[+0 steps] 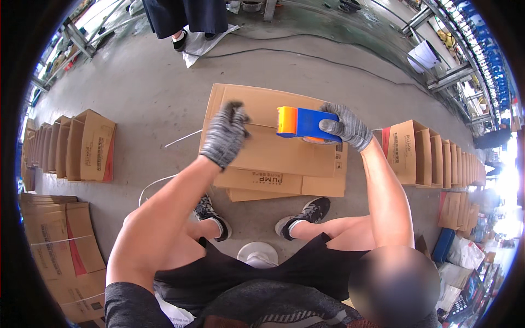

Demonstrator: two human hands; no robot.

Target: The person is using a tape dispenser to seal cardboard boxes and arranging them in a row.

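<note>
In front of me lies a stack of flattened cardboard boxes (pixel 260 156), brown with dark print. Over its right part, my right hand (pixel 350 128) in a grey knit glove is closed round a blue and orange tape dispenser (pixel 313 123). The orange end points left, and part of a tape roll shows along the lower side. My left hand (pixel 224 135), gloved the same way, is above the stack's left part, apart from the dispenser. Motion blurs its fingers, so whether they grip anything cannot be made out.
Rows of opened cartons stand at left (pixel 93 145) and right (pixel 404 153). Bundled flat cardboard (pixel 65 257) lies lower left. A dark cable (pixel 306 56) crosses the floor. Another person's legs (pixel 186 16) show at the far side, near a white bucket (pixel 424 56) farther right.
</note>
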